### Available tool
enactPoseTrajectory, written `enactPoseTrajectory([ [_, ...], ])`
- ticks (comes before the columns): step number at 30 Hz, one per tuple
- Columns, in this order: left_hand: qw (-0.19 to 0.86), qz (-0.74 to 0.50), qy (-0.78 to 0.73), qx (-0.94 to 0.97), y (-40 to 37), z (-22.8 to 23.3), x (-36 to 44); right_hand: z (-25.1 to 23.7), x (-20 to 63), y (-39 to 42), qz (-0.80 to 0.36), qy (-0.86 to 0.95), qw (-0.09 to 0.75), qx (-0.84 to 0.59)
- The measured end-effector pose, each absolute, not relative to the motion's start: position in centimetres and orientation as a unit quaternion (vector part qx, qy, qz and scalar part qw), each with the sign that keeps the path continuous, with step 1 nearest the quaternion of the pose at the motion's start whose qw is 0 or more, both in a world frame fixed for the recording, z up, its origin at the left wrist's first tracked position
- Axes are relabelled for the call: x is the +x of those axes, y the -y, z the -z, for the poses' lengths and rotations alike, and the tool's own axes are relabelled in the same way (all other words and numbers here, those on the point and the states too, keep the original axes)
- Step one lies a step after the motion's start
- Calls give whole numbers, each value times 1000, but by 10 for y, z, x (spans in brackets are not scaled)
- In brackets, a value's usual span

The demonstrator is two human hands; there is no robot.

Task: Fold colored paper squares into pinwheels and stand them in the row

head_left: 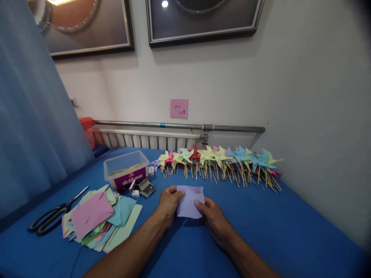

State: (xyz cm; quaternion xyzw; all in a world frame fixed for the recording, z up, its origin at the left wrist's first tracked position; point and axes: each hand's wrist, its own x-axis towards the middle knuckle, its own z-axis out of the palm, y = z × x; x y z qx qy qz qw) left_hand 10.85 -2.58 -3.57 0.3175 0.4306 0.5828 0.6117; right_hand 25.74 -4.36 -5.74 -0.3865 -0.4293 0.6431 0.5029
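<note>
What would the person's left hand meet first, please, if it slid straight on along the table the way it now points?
Probably the row of paper pinwheels by the wall: the left hand, pinching the lilac paper square, points up-table over bare blue tablecloth. Depth is uncertain.

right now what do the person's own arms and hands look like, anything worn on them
Both forearms are bare as far as the frame shows: no sleeves, gloves, watch or bracelet in view. The left hand and right hand show no rings that can be made out, and the fingernails look short and unpainted.
</note>
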Motion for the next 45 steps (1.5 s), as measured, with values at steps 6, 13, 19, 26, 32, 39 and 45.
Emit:
enactPoseTrajectory([
  [6, 603, -575, -441, 333, 27, 33, 105, 60, 262, 40, -609, 452, 501, -418],
  [13, 576, -501, -460, 454, 19, 30, 89, 54, 272, 36, -575, 513, 474, -426],
  [19, 605, -471, -459, 449, 17, 38, 92, 50, 272, 38, -575, 458, 533, -419],
  [26, 596, -524, -470, 386, 24, 42, 107, 39, 260, 49, -660, 390, 549, -334],
  [32, 604, -515, -471, 386, 27, 42, 110, 49, 259, 44, -628, 379, 566, -375],
  [39, 581, -542, -467, 387, 24, 43, 108, 54, 261, 41, -615, 383, 561, -400],
  [45, 559, -563, -471, 387, 25, 41, 108, 44, 259, 49, -642, 387, 536, -389],
])
